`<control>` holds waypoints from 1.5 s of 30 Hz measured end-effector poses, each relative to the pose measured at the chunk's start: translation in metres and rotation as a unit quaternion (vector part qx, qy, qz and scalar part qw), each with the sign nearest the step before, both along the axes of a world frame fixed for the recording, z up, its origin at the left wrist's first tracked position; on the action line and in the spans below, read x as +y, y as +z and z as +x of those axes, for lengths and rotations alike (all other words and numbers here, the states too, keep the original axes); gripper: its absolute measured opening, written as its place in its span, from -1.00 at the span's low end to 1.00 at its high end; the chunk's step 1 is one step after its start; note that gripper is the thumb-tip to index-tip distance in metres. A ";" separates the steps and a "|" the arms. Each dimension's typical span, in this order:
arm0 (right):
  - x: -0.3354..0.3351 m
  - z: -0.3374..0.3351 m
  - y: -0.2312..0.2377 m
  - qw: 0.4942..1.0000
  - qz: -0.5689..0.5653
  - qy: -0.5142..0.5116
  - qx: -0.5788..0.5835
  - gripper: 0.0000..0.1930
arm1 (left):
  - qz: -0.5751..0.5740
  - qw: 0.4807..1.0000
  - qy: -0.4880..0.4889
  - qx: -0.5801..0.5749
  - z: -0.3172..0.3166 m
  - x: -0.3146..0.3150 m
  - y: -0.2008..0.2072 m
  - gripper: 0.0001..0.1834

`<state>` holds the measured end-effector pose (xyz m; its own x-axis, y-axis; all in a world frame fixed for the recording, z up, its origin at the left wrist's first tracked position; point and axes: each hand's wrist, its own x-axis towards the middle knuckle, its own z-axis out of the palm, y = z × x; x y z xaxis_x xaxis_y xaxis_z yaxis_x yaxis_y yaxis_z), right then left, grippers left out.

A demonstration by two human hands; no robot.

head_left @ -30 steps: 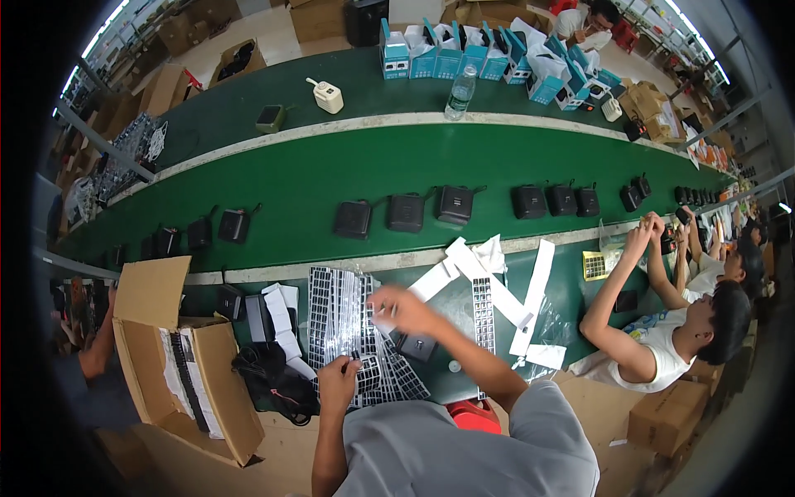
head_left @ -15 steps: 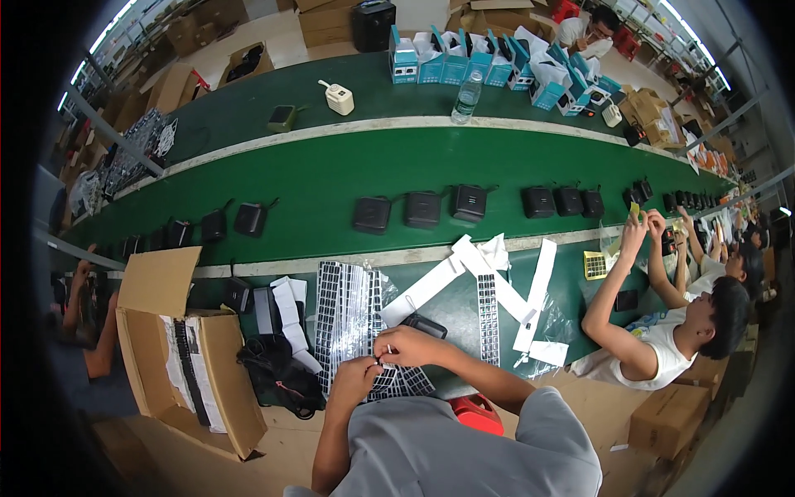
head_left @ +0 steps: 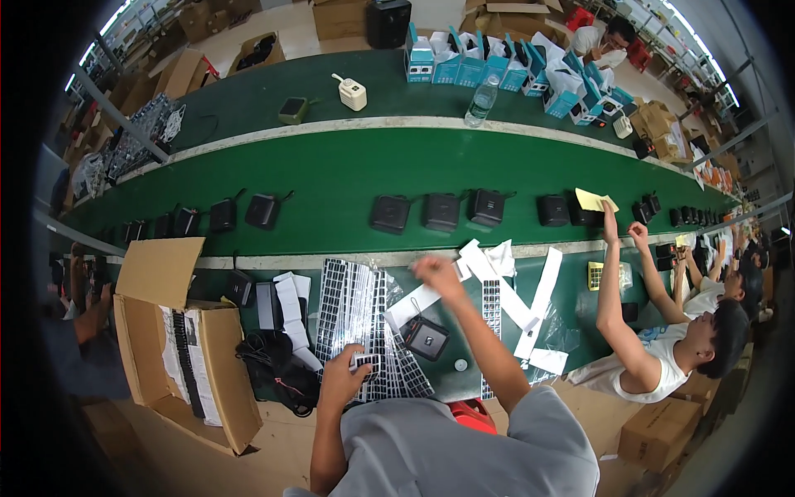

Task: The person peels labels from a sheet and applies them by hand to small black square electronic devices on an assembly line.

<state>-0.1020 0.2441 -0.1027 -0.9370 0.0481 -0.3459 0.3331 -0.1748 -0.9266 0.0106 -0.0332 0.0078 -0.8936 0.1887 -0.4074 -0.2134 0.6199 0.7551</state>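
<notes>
Gridded sheets (head_left: 331, 302) lie by the near edge of the bench (head_left: 447, 383), a green belt (head_left: 331, 166) beyond. The left hand (head_left: 339, 383) pinches a small piece (head_left: 363, 362); the blurred right hand (head_left: 439, 275) I cannot read.

The right hand (head_left: 436, 269) has free room ahead over the green belt (head_left: 323, 161), through the wide gap between two groups of black devices (head_left: 391, 214). Farther right, a co-worker's arm (head_left: 611, 294) reaches across the belt and bars that way. The left hand (head_left: 341, 381) is hemmed in on its left by a black bag (head_left: 277, 364) and a tall open carton (head_left: 225, 364). Between the gridded sheets (head_left: 331, 302) and a narrow gridded strip (head_left: 491, 311), a black case (head_left: 426, 337) obstructs the tabletop.
</notes>
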 end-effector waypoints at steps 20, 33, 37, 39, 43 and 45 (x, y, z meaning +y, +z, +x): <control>0.111 -0.119 -0.036 0.887 0.429 -0.159 -0.061 -0.72 | 0.010 0.997 -0.056 -0.049 0.004 -0.002 -0.008 -0.48; 0.073 -0.041 0.000 0.899 0.409 -0.094 0.124 -0.74 | 0.017 0.999 -0.020 0.022 0.009 -0.005 -0.012 -0.54; -0.035 0.073 0.034 0.976 0.047 0.195 0.087 -0.61 | 0.024 0.998 -0.003 0.066 0.004 -0.002 -0.006 -0.54; -0.068 0.109 0.058 0.972 -0.041 0.218 0.081 -0.56 | 0.042 0.996 -0.005 0.081 0.001 0.004 0.006 -0.57; -0.095 0.137 0.064 0.977 -0.094 0.172 0.078 -0.59 | 0.059 0.990 0.004 0.127 0.009 0.008 0.005 -0.62; -0.097 0.145 0.070 0.983 -0.114 0.133 0.049 -0.65 | 0.068 0.989 0.015 0.130 0.015 0.007 0.005 -0.65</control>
